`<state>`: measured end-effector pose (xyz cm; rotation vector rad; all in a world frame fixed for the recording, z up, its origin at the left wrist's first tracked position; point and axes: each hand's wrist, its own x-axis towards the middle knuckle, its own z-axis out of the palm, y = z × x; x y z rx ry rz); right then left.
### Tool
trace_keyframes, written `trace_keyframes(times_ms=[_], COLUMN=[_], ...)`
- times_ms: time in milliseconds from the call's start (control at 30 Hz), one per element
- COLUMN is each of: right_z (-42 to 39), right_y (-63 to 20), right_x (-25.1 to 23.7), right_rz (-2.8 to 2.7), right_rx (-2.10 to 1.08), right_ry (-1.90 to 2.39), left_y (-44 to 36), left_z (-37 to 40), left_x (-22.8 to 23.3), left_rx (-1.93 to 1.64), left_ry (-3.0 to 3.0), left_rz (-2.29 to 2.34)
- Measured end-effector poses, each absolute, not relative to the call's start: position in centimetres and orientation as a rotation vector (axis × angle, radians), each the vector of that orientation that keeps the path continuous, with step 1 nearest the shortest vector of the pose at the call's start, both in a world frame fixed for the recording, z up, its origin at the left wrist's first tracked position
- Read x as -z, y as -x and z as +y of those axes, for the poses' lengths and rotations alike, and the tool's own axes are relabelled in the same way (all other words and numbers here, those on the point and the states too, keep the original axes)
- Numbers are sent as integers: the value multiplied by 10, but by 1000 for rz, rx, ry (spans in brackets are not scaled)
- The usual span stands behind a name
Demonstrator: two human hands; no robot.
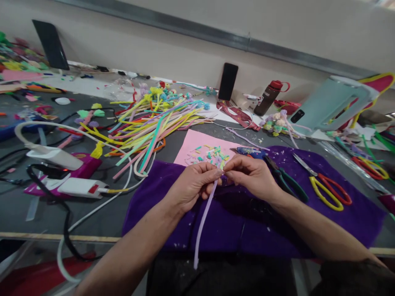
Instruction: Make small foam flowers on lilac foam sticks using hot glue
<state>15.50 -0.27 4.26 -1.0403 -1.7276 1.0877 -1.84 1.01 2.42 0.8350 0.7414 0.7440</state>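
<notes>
We see a lilac pipe cleaner (203, 218) pinched at its top end between both hands, its tail trailing down toward 6 o'clock past the near edge of the surface (101, 213). The left hand (191, 185) grips it with thumb and fingertips closed; the right hand (249, 174) meets it fingertip to fingertip, also pinching the top end. Both hover over a purple cloth (354, 213). Just beyond the hands at 12 o'clock lies a pink sheet (191, 144) strewn with small coloured bits. At 3 o'clock we find green-handled pliers (288, 181) and yellow-and-red scissors (327, 189) on the cloth. At 10 o'clock spreads a heap of coloured pipe cleaners (151, 123), and at 9 o'clock lies a white glue gun (80, 187).
</notes>
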Motion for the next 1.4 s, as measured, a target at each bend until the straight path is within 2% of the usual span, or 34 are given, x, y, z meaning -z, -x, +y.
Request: trace_keyframes(times_ms=[300, 600, 1067, 1400], right_z=[-2, 3, 10, 4], right_y=[-154, -157, -166, -159], right_x=[-36, -29, -20, -24], right_rz=[-1630, -1535, -1284, -1317], right_rx=[-1104, -1261, -1899, -1658], right_ry=[1086, 1074, 873, 983], left_y=[17, 16, 17, 16], left_z=[11, 11, 8, 2], left_x=[-22, -24, -25, -28], left_rx=[-681, -740, -693, -824], left_ry=[-917, -887, -962, -1183], left_rz=[763, 765, 776, 875])
